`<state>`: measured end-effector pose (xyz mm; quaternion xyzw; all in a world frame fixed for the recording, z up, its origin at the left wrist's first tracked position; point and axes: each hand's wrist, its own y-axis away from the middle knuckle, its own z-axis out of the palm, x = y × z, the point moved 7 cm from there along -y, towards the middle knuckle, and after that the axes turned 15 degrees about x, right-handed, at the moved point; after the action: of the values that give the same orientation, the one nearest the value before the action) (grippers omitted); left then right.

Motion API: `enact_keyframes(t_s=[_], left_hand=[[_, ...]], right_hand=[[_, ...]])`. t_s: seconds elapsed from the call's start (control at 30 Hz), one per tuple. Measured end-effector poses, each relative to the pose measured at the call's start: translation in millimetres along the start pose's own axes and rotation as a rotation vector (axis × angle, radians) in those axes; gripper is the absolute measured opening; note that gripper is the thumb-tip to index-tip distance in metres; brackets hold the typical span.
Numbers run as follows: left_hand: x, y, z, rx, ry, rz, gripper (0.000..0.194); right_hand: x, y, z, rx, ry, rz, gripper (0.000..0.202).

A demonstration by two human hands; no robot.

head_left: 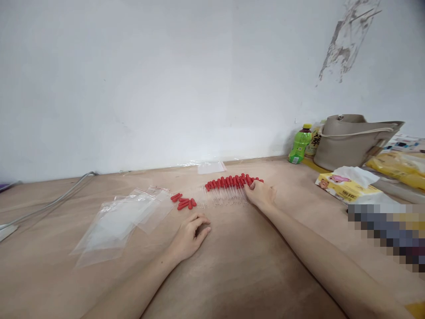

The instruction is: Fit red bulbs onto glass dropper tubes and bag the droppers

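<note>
A row of clear droppers with red bulbs (229, 182) lies side by side on the wooden table. My right hand (260, 194) is at the row's right end, its fingers pinched at the red bulbs; what they hold is too small to make out. My left hand (193, 235) rests on the table in front of the row, fingers curved, thumb apart, nothing between them. Several loose red bulbs (183, 202) lie just beyond it. Clear zip bags (116, 221) are spread overlapping on the left.
Against the wall lies a small white bag (211, 167). A grey cable (63, 193) runs along the left. On the right stand a green bottle (299, 145), a beige handbag (348, 144) and a yellow tissue box (348, 188), with a blurred-out object nearer.
</note>
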<state>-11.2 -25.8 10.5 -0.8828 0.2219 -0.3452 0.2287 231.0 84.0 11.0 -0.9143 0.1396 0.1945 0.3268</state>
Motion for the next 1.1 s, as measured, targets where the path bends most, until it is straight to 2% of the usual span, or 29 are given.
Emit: enact_keyframes(t_s=[0.17,0.3,0.4,0.47,0.53,0.67,0.83,0.97,1.1], left_hand=[[1.5,0.9,0.6,0.002,-0.005,0.013,0.017],[-1.5,-1.1,-1.4,0.027,-0.054,0.052,0.016],[-12.6,-8.6,-14.7,0.155,-0.169,0.103,0.013],[-23.8,-14.5,-27.2,0.259,-0.266,0.116,0.012],[-34.8,-19.2,-37.6,0.328,-0.341,0.121,0.01],[-53.9,-23.2,-48.4,0.383,-0.385,0.087,0.011],[-75.1,-23.1,-45.7,0.348,-0.326,-0.006,0.011],[-82.3,-23.1,-44.3,0.341,-0.301,-0.045,0.009],[-80.0,-21.2,-47.0,0.363,-0.304,-0.058,0.01]], right_hand=[[-9.9,6.0,-8.3,0.048,-0.04,-0.065,0.018],[-45.8,30.7,-18.2,0.085,-0.149,-0.293,0.018],[-77.2,55.0,-14.2,0.011,-0.23,-0.443,0.019],[-93.9,65.0,-8.5,-0.035,-0.243,-0.472,0.02],[-107.6,68.5,-2.1,-0.067,-0.231,-0.461,0.021],[-124.7,65.0,16.2,-0.171,-0.13,-0.361,0.024],[-136.8,60.4,32.1,-0.235,-0.053,-0.276,0.019],[-142.4,59.8,39.0,-0.277,-0.028,-0.231,0.015],[-145.9,61.3,41.5,-0.305,-0.031,-0.221,0.013]])
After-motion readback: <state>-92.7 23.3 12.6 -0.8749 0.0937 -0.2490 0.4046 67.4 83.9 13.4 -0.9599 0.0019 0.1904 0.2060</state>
